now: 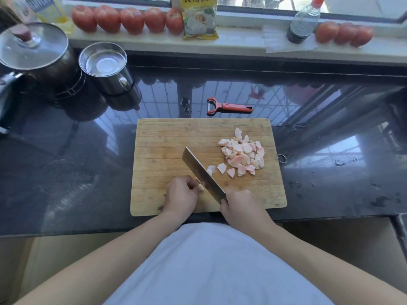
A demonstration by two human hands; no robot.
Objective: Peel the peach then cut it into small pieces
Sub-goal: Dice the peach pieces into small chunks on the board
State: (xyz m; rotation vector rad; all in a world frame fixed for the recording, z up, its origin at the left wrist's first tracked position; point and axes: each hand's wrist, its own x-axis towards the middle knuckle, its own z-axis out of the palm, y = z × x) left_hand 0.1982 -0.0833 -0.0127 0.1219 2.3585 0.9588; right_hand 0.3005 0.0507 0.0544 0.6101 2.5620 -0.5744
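Observation:
A wooden cutting board lies on the dark counter. On its right side sits a pile of several small pink-white peach pieces. My right hand grips the handle of a cleaver, whose blade angles up and left across the board. My left hand pinches a small remaining peach piece right against the blade's left face. A few loose pieces lie just right of the blade.
A red peeler lies on the counter behind the board. A steel cup of water and a lidded pot stand at the back left. Tomatoes, a yellow packet and a bottle line the windowsill.

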